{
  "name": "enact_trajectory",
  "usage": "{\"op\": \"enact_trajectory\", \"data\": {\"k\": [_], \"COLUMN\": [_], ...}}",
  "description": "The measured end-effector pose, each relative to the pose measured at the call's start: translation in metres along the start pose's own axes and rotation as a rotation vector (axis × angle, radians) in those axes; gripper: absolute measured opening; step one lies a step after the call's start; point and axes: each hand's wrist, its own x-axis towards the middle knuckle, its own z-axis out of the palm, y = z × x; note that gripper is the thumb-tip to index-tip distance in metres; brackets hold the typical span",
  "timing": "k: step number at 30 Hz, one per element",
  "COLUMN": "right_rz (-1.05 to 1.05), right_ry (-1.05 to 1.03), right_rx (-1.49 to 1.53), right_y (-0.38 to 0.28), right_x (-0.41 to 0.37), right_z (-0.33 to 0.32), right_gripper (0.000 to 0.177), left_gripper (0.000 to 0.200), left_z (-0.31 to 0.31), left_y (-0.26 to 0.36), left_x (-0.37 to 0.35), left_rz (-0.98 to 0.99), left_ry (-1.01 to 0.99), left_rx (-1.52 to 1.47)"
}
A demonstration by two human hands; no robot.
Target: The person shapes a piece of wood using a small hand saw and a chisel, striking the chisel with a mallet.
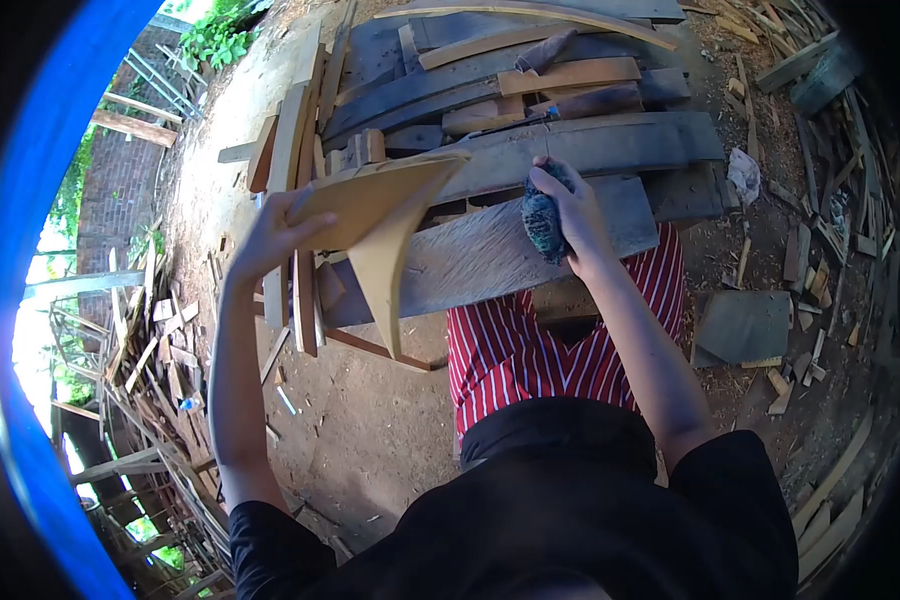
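Note:
My left hand [278, 238] grips one end of a tan, smooth wooden piece [375, 205]. It has two broad, tapering arms that meet at an angle, one pointing away to the right and the other down toward me. In my right hand [578, 205] is a dark green, rough-textured wad [542, 222], with the thumb over its top and the fingers largely hidden. The wad is apart from the wooden piece, over the right part of a wide grey plank [470, 255] that lies across in front of my knees.
Several boards and offcuts [570, 75] cover the plank bench [620, 140] beyond my hands. Long strips of wood [292, 150] stand out along its left side. Scrap heaps [160, 345] lie at the left, with a flat grey board [742, 328] on the ground at the right.

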Motion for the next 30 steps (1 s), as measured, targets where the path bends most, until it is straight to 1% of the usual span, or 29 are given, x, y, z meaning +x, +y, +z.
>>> {"op": "enact_trajectory", "data": {"k": [1,3,5,6,8,10,12,14,16,19,22,24,25,27,28,30], "right_rz": [0.0,-0.023,-0.062,-0.06,-0.054,-0.049,-0.083,-0.072,-0.061,-0.014,-0.001,0.091,0.089,0.111,0.109,0.173], "right_ry": [0.024,0.0,-0.024,-0.044,-0.054,-0.07,-0.092,-0.101,-0.106,-0.136,-0.189,-0.216,-0.218,-0.236,-0.245,-0.25], "right_rx": [-0.001,0.003,-0.049,-0.03,-0.049,-0.066,-0.151,-0.181,-0.209,-0.195,-0.154,-0.068,-0.068,0.1,0.103,0.162], "right_y": [-0.001,0.0,-0.006,-0.009,-0.016,-0.019,-0.019,-0.016,-0.016,-0.021,-0.025,-0.029,-0.029,-0.024,-0.023,-0.021], "right_x": [-0.004,-0.007,-0.013,-0.015,-0.02,-0.021,-0.021,-0.021,-0.024,-0.029,-0.033,-0.037,-0.036,-0.032,-0.031,-0.03], "right_z": [0.001,0.008,0.018,0.022,0.026,0.029,0.031,0.032,0.032,0.03,0.027,0.027,0.025,0.022,0.021,0.017], "right_gripper": [0.041,0.042,0.045,0.042,0.042,0.042,0.041,0.041,0.04,0.04,0.041,0.043,0.043,0.036,0.036,0.035], "left_gripper": [0.034,0.038,0.041,0.041,0.041,0.041,0.042,0.044,0.045,0.047,0.045,0.044,0.043,0.043,0.042,0.042], "left_z": [0.002,0.01,0.016,0.018,0.024,0.031,0.038,0.04,0.04,0.043,0.045,0.046,0.047,0.051,0.049,0.043], "left_y": [0.0,0.003,-0.012,-0.014,-0.016,-0.014,-0.004,-0.003,-0.01,-0.013,-0.016,-0.013,-0.011,-0.003,0.0,-0.004], "left_x": [-0.006,-0.015,-0.021,-0.024,-0.031,-0.039,-0.045,-0.05,-0.051,-0.055,-0.056,-0.055,-0.055,-0.055,-0.056,-0.054], "left_rz": [-0.003,-0.207,-0.207,-0.215,-0.22,-0.213,-0.195,-0.182,-0.194,-0.211,-0.186,-0.162,-0.14,-0.162,-0.184,-0.212], "left_ry": [0.002,-0.016,-0.021,-0.021,-0.012,0.016,0.039,0.059,-0.005,0.009,0.013,0.006,-0.002,0.028,0.059,0.057], "left_rx": [0.001,-0.053,-0.109,-0.114,-0.124,-0.225,-0.238,-0.248,-0.232,-0.227,-0.241,-0.267,-0.292,-0.303,-0.314,-0.267]}}
